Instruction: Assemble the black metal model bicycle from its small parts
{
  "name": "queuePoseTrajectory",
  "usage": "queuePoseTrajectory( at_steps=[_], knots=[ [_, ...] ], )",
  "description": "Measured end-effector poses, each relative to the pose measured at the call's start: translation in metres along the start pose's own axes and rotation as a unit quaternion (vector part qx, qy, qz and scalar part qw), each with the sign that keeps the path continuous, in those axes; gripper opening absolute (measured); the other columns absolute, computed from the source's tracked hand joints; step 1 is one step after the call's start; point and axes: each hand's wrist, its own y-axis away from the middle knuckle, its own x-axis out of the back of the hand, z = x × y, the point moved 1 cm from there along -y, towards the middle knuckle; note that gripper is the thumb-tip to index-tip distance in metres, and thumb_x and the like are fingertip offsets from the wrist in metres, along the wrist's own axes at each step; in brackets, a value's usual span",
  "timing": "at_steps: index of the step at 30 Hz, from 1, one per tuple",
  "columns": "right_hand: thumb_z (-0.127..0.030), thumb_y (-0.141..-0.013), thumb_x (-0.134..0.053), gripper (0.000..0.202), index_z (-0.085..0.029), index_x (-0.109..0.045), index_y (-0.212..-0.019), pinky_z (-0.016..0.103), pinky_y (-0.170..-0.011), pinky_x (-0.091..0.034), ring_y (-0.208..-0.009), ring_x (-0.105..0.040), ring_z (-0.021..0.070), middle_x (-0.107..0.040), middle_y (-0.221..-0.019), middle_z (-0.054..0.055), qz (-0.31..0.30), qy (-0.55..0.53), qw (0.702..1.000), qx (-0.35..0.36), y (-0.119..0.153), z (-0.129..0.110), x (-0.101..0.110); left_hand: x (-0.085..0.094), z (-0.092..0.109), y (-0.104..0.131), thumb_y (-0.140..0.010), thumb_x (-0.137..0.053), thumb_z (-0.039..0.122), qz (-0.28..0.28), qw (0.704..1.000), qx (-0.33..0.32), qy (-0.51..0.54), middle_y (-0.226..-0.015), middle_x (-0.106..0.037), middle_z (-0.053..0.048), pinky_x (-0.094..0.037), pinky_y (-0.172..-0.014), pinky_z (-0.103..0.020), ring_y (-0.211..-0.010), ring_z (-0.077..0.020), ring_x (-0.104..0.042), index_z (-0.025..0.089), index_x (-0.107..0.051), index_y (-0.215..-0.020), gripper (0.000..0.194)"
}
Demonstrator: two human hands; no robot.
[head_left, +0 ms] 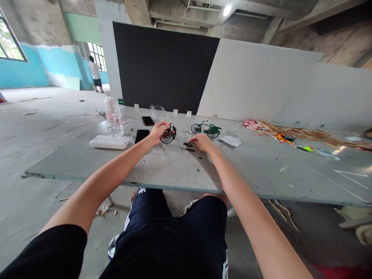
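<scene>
Upright on the table, a small black model bicycle [167,135] is gripped near its top by my left hand [159,131], the fingers closed on it. Only its wheels and part of the frame show. Over a little heap of small black parts [188,144] is my right hand [201,142], its fingertips close together at the heap's edge. Whether a part is pinched there is too small to make out. Behind my right hand stands a green model bicycle [206,128] with dark wheels.
On the left are a clear water bottle [113,118], a white power bank-like block [110,142] with a cable, and two dark phones [148,121]. A paper slip [231,140] lies right of the green bicycle. Dry strips [302,135] line the back right. A person [95,73] stands far off.
</scene>
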Motion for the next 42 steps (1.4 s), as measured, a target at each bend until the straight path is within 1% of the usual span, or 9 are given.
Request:
queuePoseTrajectory(
  at_steps=[7, 11, 15, 19, 24, 27, 29, 35, 42],
  knots=[
    [-0.017, -0.096, -0.056, 0.028, -0.025, -0.078, -0.112, 0.028, -0.092, -0.049, -0.106, -0.070, 0.0217, -0.075, -0.117, 0.009, -0.001, -0.007, 1.000, -0.005, 0.000, 0.003, -0.001, -0.001, 0.000, 0.001, -0.092, -0.067, 0.024, 0.002, 1.000, -0.002, -0.009, -0.071, -0.064, -0.002, -0.052, -0.061, -0.023, -0.064, -0.0136, -0.070, 0.017, -0.055, -0.084, 0.016],
    [-0.019, -0.095, -0.059, 0.025, -0.024, -0.078, -0.110, 0.031, -0.091, -0.050, -0.103, -0.070, 0.0230, -0.076, -0.114, 0.010, 0.022, -0.014, 1.000, 0.001, 0.000, 0.003, -0.002, 0.001, -0.001, 0.000, -0.090, -0.071, 0.026, 0.000, 1.000, 0.003, -0.004, -0.071, -0.064, -0.002, -0.052, -0.062, -0.024, -0.066, -0.0141, -0.070, 0.018, -0.055, -0.083, 0.019],
    [-0.023, -0.095, -0.060, 0.021, -0.025, -0.078, -0.107, 0.030, -0.087, -0.049, -0.099, -0.069, 0.0222, -0.076, -0.109, 0.008, 0.042, 0.005, 0.999, 0.009, 0.002, -0.004, -0.001, 0.001, 0.000, 0.000, -0.087, -0.074, 0.027, 0.004, 1.000, 0.012, 0.001, -0.072, -0.064, -0.002, -0.051, -0.061, -0.023, -0.067, -0.0144, -0.070, 0.018, -0.056, -0.082, 0.021],
    [-0.028, -0.094, -0.063, 0.015, -0.023, -0.076, -0.100, 0.030, -0.082, -0.048, -0.098, -0.068, 0.0228, -0.076, -0.104, 0.008, 0.044, 0.027, 0.998, -0.019, 0.003, -0.013, 0.001, -0.001, 0.003, 0.003, -0.088, -0.074, 0.026, 0.004, 1.000, 0.011, 0.003, -0.073, -0.064, -0.003, -0.050, -0.061, -0.024, -0.065, -0.0142, -0.070, 0.017, -0.056, -0.081, 0.021],
    [-0.022, -0.098, -0.053, 0.017, -0.017, -0.069, -0.102, 0.031, -0.080, -0.047, -0.098, -0.067, 0.0256, -0.073, -0.105, 0.015, 0.047, 0.043, 0.998, -0.014, 0.001, -0.016, -0.002, -0.002, 0.000, 0.005, -0.088, -0.074, 0.029, -0.022, 1.000, 0.013, -0.010, -0.076, -0.066, -0.004, -0.051, -0.060, -0.025, -0.065, -0.0153, -0.070, 0.017, -0.057, -0.085, 0.020],
    [-0.019, -0.100, -0.047, 0.020, -0.014, -0.062, -0.111, 0.032, -0.076, -0.047, -0.087, -0.067, 0.0238, -0.073, -0.098, 0.016, 0.076, -0.008, 0.997, -0.023, 0.000, -0.015, -0.001, -0.003, -0.007, 0.005, -0.088, -0.073, 0.031, -0.047, 0.999, 0.003, -0.015, -0.077, -0.068, -0.005, -0.052, -0.060, -0.025, -0.067, -0.0163, -0.071, 0.017, -0.057, -0.088, 0.021],
    [-0.021, -0.098, -0.051, 0.016, -0.015, -0.062, -0.108, 0.032, -0.075, -0.049, -0.083, -0.066, 0.0223, -0.073, -0.093, 0.012, 0.104, -0.077, 0.991, -0.018, 0.001, -0.015, 0.001, -0.004, -0.012, 0.005, -0.087, -0.074, 0.033, -0.060, 0.998, -0.012, -0.015, -0.077, -0.068, -0.005, -0.053, -0.061, -0.025, -0.069, -0.0169, -0.071, 0.017, -0.058, -0.088, 0.023],
    [-0.034, -0.086, -0.069, 0.018, -0.019, -0.072, -0.094, 0.035, -0.079, -0.055, -0.081, -0.071, 0.0214, -0.077, -0.090, 0.008, 0.187, -0.302, 0.934, 0.032, 0.008, -0.033, 0.012, -0.009, -0.029, 0.007, -0.081, -0.079, 0.041, -0.083, 0.996, -0.013, -0.028, -0.078, -0.071, -0.007, -0.051, -0.060, -0.023, -0.066, -0.0154, -0.071, 0.016, -0.061, -0.093, 0.033],
    [-0.044, -0.082, -0.073, 0.026, -0.020, -0.074, -0.092, 0.037, -0.079, -0.058, -0.083, -0.073, 0.0235, -0.078, -0.088, 0.009, 0.238, -0.343, 0.906, 0.061, 0.020, -0.064, 0.019, -0.014, -0.035, 0.011, -0.077, -0.082, 0.042, -0.090, 0.996, -0.011, -0.010, -0.074, -0.071, -0.005, -0.050, -0.059, -0.021, -0.065, -0.0154, -0.071, 0.015, -0.062, -0.092, 0.037]
  ],
)
